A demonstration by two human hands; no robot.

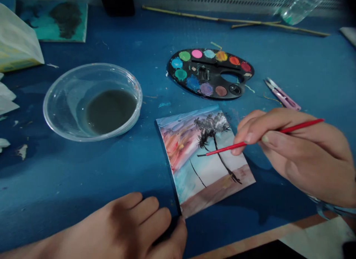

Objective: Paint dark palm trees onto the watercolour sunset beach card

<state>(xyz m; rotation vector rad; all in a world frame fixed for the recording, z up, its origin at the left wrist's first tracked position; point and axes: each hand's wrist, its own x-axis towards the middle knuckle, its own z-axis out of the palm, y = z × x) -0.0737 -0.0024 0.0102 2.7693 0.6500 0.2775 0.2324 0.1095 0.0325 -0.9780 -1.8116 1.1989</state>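
A small painted canvas (pixel 191 140) lies on the blue table, showing a red and blue sky, a brown ground strip and a dark palm tree. A shorter thin dark line stands left of the tree's trunk. My right hand (pixel 292 144) pinches a thin red paintbrush (pixel 239 144) whose dark tip is over the canvas, left of the trunk; contact is unclear. My left hand (pixel 139 225) is closed with curled fingers, its forefinger at the canvas's near left corner. The thumb is hidden. Behind the canvas lies a black oval palette (pixel 203 86) with several round paint colours.
A clear plastic bowl (pixel 63 121) of dark grey water stands left of the canvas. Pink thread snips (pixel 283 95) lie at right. Thin sticks (pixel 194 17) and a plastic bottle (pixel 302 8) are at the back. A teal painting (pixel 44 32) sits back left, near paper scraps (pixel 7 95).
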